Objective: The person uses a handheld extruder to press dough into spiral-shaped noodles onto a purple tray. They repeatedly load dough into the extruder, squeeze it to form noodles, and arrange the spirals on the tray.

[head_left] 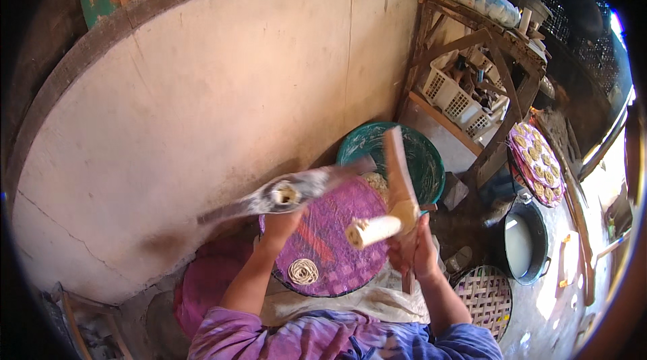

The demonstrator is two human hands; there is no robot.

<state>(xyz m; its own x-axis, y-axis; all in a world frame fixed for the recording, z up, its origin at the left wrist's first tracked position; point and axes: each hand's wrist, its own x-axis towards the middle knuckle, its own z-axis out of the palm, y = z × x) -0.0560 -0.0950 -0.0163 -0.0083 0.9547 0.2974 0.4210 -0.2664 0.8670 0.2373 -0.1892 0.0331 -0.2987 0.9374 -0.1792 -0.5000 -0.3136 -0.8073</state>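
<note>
My left hand (282, 226) is closed on the body of a hand-held dough press (306, 188). It is a long bar with a round hole in the middle, pale dough showing in the hole, and its ends are smeared by motion. In my right hand (419, 252) is the wooden plunger (399, 164), a crossbar with a thick pale cylinder jutting left, dough at its tip. The two parts are apart. Beneath them lies a round tray covered in purple cloth (350, 225), with one coil of pale noodle strands (303, 271) near its front edge.
Behind the tray stands a green basin (428, 158) with pale dough (375, 188) at its near side. To the right are a dark bucket of cloudy liquid (519, 245), a woven basket (488, 296) and a tray of several noodle coils (539, 158). A wall (222, 90) rises at the left.
</note>
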